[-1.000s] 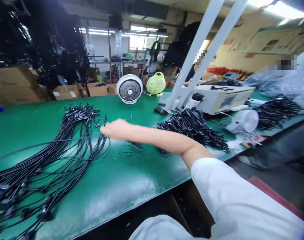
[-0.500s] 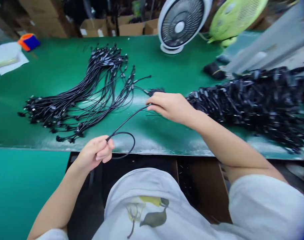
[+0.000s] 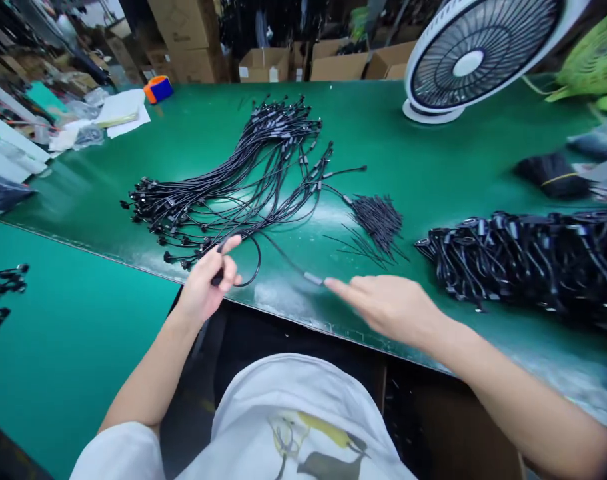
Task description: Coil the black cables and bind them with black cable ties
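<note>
Now we have one cable drawn out between both hands, over the front part of the bench. Half a second ago our right hand is up beside the strips, partly covering them; now it is down nearer the front edge, and the strips lie bare on the green top, a few loose ones spread just beside the pile. A second ago that same hand is out at the bundle.

Left hand: fingers curled around the cable, index reaching out along it, a small loop hanging beside the knuckles, as in the previous view. We take this hand to be the anchor.

Right hand: index straight, its tip meeting the end of the grey sleeve. Blur here, and the thumb is hidden, so we cannot tell whether the end is pinched or merely touched.

What the shift means, in our judgement: this cable is handled singly, clear of the bundle's far ends, and its sleeve end is brought in close to us. We see no strip around it, and the loop is loose.

Bundle lies beyond the left hand, near it; the black heap sits well right.
</note>
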A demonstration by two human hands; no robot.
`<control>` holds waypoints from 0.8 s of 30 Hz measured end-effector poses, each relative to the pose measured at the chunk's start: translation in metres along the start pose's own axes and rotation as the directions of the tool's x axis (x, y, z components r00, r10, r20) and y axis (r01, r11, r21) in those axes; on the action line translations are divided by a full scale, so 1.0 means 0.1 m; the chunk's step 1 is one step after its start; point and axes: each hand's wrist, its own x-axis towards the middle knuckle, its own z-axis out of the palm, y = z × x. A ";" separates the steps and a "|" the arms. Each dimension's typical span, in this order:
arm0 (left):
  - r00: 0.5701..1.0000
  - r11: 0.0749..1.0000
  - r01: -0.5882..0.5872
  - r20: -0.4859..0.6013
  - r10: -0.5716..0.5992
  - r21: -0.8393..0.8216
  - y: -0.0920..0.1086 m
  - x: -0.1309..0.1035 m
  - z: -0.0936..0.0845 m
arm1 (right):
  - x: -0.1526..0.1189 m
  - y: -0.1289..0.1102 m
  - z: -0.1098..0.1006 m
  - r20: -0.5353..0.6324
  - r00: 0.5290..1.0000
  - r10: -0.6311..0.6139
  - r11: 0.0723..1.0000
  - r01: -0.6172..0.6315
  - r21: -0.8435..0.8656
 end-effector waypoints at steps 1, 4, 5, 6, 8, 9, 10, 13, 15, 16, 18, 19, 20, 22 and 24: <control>1.000 0.996 -0.004 0.028 0.002 0.089 -0.09 0.01 0.05 | 0.05 -0.12 -0.05 0.042 0.993 -0.112 0.992 0.110 0.054; 0.978 0.921 -0.022 0.198 -0.060 0.388 -0.33 -0.02 0.23 | 0.27 -0.34 -0.14 0.049 0.964 -0.262 0.935 0.241 0.262; 0.962 0.878 -0.040 0.255 -0.095 0.478 -0.37 -0.04 0.27 | 0.35 -0.35 -0.15 0.021 0.973 -0.228 0.926 0.210 0.314; 0.944 0.834 -0.055 0.300 -0.135 0.548 -0.40 -0.07 0.29 | 0.43 -0.34 -0.14 -0.012 0.986 -0.168 0.915 0.160 0.371; 0.921 0.813 -0.052 0.343 -0.186 0.580 -0.41 -0.10 0.30 | 0.56 -0.26 -0.06 -0.094 0.995 0.016 0.844 0.037 0.536; 0.918 0.849 -0.028 0.350 -0.187 0.528 -0.40 -0.10 0.29 | 0.60 -0.23 0.01 -0.133 0.982 0.134 0.760 -0.015 0.650; 0.919 0.898 0.003 0.353 -0.176 0.441 -0.39 -0.10 0.27 | 0.63 -0.22 0.09 -0.151 0.953 0.262 0.636 -0.053 0.770; 0.939 0.983 0.107 0.310 -0.150 0.151 -0.41 -0.10 0.25 | 0.67 -0.29 0.37 0.055 0.857 0.513 0.076 -0.110 0.991; 0.950 0.982 0.159 0.256 -0.181 0.105 -0.48 -0.11 0.28 | 0.69 -0.38 0.50 0.262 0.817 0.514 -0.271 -0.134 0.953; 0.952 0.976 0.181 0.229 -0.205 0.120 -0.53 -0.12 0.29 | 0.69 -0.42 0.53 0.332 0.790 0.515 -0.392 -0.128 0.911; 0.958 0.965 0.211 0.162 -0.235 0.154 -0.66 -0.15 0.32 | 0.72 -0.48 0.52 0.411 0.736 0.538 -0.550 -0.064 0.833; 0.966 0.965 0.206 0.126 -0.227 0.165 -0.73 -0.17 0.33 | 0.74 -0.50 0.50 0.430 0.724 0.539 -0.600 -0.027 0.799; 0.973 0.966 0.186 0.101 -0.206 0.178 -0.79 -0.19 0.33 | 0.76 -0.53 0.48 0.440 0.722 0.534 -0.637 0.002 0.771; 0.984 0.959 0.116 0.101 -0.147 0.257 -0.87 -0.20 0.31 | 0.79 -0.59 0.44 0.431 0.720 0.544 -0.663 0.054 0.747; 0.979 0.898 0.075 0.141 -0.149 0.433 -0.91 -0.20 0.28 | 0.80 -0.68 0.43 0.394 0.720 0.572 -0.632 0.081 0.771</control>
